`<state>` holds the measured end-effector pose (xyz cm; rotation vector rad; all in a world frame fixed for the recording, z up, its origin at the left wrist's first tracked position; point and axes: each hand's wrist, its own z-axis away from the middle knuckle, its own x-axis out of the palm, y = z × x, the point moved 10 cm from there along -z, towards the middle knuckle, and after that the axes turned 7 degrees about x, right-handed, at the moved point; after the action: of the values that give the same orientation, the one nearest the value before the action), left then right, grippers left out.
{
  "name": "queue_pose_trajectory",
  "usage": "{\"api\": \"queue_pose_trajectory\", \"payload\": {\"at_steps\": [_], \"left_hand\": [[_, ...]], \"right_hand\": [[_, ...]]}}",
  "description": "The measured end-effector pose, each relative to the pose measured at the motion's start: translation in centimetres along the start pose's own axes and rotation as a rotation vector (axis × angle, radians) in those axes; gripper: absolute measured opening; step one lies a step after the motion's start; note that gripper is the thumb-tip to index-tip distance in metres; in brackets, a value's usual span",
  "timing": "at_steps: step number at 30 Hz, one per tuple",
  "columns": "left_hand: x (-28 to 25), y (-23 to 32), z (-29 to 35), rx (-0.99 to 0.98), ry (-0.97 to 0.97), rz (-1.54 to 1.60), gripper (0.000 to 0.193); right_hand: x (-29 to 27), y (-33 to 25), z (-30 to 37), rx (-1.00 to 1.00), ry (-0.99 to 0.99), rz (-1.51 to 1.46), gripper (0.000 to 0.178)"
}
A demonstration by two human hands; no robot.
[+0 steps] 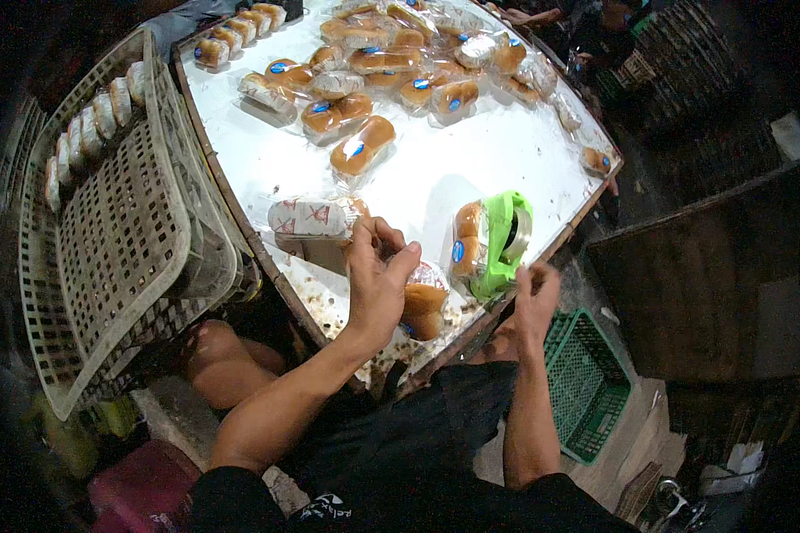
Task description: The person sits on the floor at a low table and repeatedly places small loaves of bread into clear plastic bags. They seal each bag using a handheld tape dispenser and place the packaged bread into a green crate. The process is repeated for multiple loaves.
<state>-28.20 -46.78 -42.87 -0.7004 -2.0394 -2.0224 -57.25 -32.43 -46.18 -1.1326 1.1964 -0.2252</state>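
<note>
My left hand [380,289] is over the near part of the table, thumb and fingers drawn together; whatever they pinch is hidden. Beside its fingertips lies a bread roll in a clear bag with red print [307,218]. Another bagged bread roll [425,309], brown side showing, sits just right of my left wrist. A bright green tape dispenser [498,244] with a roll of tape stands at the right, against a bagged roll with a blue sticker [468,238]. Close to the dispenser's near end, my right hand [535,302] has its fingers curled closed; their contents cannot be made out.
Many bagged rolls [387,60] are heaped across the far side of the white table [436,160]. A row of rolls [240,35] lines the far left corner. Stacked plastic crates [124,204], the top one holding rolls, stand left. A green basket [591,391] sits below right.
</note>
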Motion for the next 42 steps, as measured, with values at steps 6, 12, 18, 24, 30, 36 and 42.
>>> {"api": "queue_pose_trajectory", "payload": {"at_steps": [6,12,18,24,30,36,42], "left_hand": [[0.3,-1.0,-0.4,0.067,-0.048,-0.247,0.021],[0.3,-1.4,-0.6,0.080,-0.062,-0.281,0.023],[-0.7,-2.2,0.0,-0.009,-0.002,-0.252,0.022],[0.5,0.8,1.8,0.240,-0.043,-0.545,0.019],[3.4,3.4,3.1,0.255,-0.219,-0.329,0.016],[-0.3,-2.4,-0.4,-0.072,0.093,0.144,0.046],[2.4,-7.0,-4.3,0.123,-0.049,-0.514,0.103]], "right_hand": [[2.4,1.8,-2.5,0.266,-0.141,0.139,0.044],[3.0,7.7,2.8,0.299,-0.219,-0.133,0.032],[6.2,-11.8,11.3,-0.080,-0.393,-0.684,0.024],[9.7,-12.5,11.8,0.052,-0.432,-0.737,0.040],[13.3,-9.2,12.1,0.344,-1.154,-0.687,0.042],[14.4,-5.8,9.9,0.407,-0.971,-0.762,0.037],[5.1,-11.6,6.2,-0.297,-0.403,0.026,0.044]]}}
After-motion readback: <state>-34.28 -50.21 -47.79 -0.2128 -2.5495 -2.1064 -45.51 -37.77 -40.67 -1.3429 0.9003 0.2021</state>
